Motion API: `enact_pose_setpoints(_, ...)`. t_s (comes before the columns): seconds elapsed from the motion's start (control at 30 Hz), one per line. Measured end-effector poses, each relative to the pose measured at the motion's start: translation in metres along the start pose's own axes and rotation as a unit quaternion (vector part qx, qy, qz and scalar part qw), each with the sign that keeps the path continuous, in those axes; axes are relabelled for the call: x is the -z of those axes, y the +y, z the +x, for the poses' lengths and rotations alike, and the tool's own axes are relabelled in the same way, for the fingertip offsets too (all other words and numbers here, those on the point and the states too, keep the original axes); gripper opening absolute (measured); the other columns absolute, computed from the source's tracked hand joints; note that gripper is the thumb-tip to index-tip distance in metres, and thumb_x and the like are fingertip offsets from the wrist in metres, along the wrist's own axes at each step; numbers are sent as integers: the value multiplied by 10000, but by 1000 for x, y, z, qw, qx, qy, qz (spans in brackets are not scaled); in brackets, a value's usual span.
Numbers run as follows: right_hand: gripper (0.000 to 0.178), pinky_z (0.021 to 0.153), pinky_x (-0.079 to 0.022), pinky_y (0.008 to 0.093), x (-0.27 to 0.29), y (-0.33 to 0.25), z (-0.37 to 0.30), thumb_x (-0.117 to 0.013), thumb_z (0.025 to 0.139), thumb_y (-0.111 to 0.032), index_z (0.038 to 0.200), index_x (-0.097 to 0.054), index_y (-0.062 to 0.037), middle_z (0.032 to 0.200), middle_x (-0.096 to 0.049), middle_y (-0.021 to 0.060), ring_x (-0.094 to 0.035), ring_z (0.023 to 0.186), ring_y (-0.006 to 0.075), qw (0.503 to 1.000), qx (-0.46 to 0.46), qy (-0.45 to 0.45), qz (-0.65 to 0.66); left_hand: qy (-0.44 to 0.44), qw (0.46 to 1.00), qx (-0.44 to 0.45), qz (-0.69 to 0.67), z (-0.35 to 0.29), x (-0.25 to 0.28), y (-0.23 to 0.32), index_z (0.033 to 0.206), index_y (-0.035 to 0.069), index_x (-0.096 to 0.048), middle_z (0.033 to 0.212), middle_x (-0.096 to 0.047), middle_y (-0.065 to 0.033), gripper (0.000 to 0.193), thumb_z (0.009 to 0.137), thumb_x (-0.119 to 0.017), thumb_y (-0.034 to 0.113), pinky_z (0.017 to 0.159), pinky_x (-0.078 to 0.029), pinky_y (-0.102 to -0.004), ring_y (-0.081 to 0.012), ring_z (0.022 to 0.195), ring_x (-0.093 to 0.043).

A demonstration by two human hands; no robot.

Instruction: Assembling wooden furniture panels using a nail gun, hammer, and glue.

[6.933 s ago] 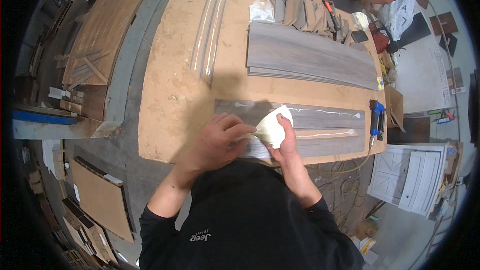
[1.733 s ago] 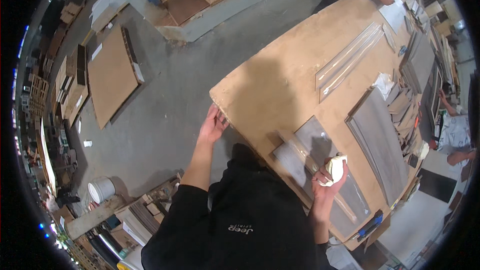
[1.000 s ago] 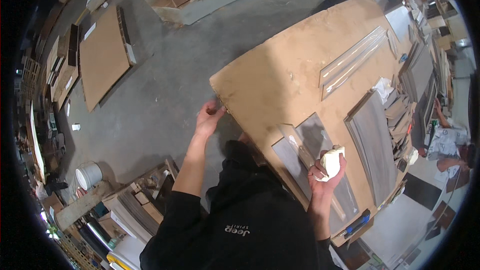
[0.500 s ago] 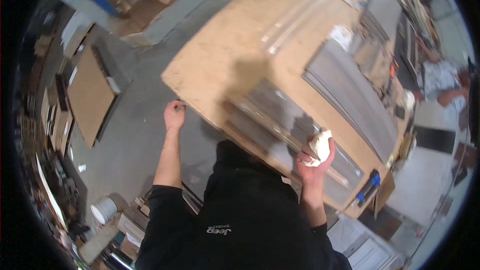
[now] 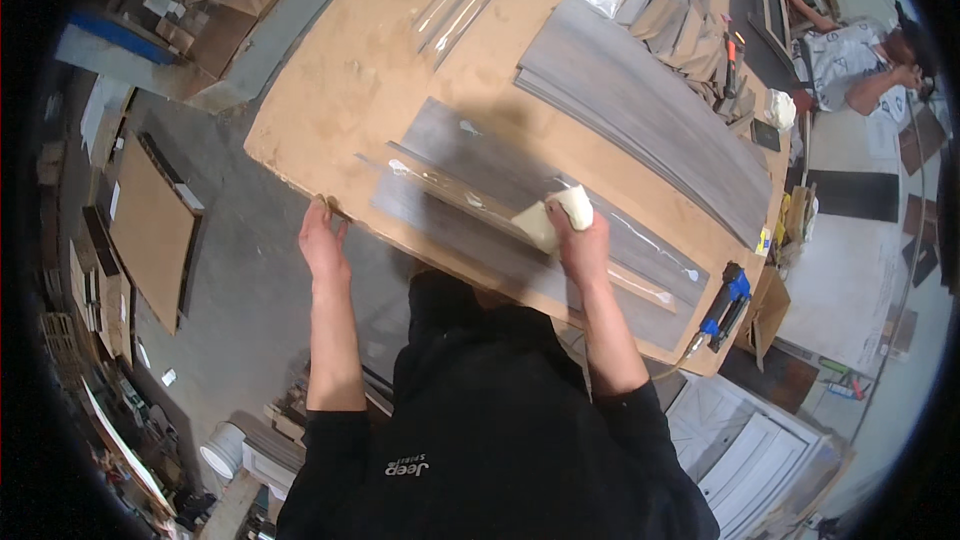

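Observation:
My right hand (image 5: 585, 245) is closed round a crumpled cream-coloured cloth (image 5: 572, 208). It is over a narrow wood strip (image 5: 455, 197) with whitish glue-like streaks. Beneath and beside that strip lie two grey wood-grain boards, the farther one (image 5: 440, 130) bearing similar white streaks and spots. My left hand (image 5: 323, 245) is at the near left edge of the tan worktable (image 5: 320, 110), fingers extended and fingertips at the rim. The thumb stands apart, and I make out nothing held in that hand.
Stacked grey boards (image 5: 640, 110) lie farther right, beside wood offcuts (image 5: 675, 25). A blue-and-black nail gun (image 5: 725, 305) rests at the table's right corner. Glossy strips (image 5: 470, 0) lie toward the back. Another person (image 5: 860, 70) is at the far right; a tan panel (image 5: 150, 225) leans at left.
The view has shifted. My right hand with the cloth has moved left along the boards, and the cloth now hangs lower over the strip. My left hand has come to the table edge.

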State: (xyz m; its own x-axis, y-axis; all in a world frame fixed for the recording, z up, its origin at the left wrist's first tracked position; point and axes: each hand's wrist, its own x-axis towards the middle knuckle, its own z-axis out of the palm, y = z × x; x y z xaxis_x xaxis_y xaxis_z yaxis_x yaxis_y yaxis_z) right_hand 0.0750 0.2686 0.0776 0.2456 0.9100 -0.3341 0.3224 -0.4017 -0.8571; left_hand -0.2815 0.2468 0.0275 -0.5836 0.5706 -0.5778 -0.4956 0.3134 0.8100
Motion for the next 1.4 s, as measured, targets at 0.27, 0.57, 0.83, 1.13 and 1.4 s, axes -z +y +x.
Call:
enact_pose_setpoints(0.27,245,721,-532,343,-44,-30,15,-788,874,-279,969,-751,-56,850,-746,109,-692,759,195,992,97,-53,-64,53,830,-378,407,-12,16,-65,1485,-22,-412,1539,-390,-240,568,997,-567,225,1152,-337,-465,-402,1401,-407)
enact_pose_setpoints(0.57,223,700,-530,344,-46,-16,18,-808,846,-271,928,-750,-73,809,-735,91,-678,726,186,990,127,-27,-54,26,849,-327,414,-20,18,-74,1447,-26,-439,1374,-556,-266,511,1002,-554,195,1103,-386,-464,-416,1297,-506)
enact_pose_setpoints(0.83,239,715,-536,352,-33,0,12,-820,828,-286,934,-758,-81,828,-743,99,-696,756,184,991,108,16,-72,28,884,-304,353,-24,11,-75,1390,-51,-467,1374,-557,-275,436,1013,-555,148,1106,-382,-417,-379,1293,-533)
enact_pose_setpoints(1.13,228,707,-541,327,-3,15,0,-802,856,-256,938,-760,-48,818,-752,67,-685,745,128,990,108,55,-77,-3,880,-312,358,-45,6,-90,1432,-60,-432,1427,-512,-268,509,992,-571,155,1124,-362,-425,-394,1340,-481)
enact_pose_setpoints(1.4,250,715,-544,328,37,25,-21,-809,849,-266,961,-760,-48,847,-759,91,-704,775,141,989,79,103,-68,-19,873,-313,373,-63,7,-107,1435,-43,-433,1447,-499,-249,504,1005,-585,172,1130,-359,-421,-357,1366,-466)
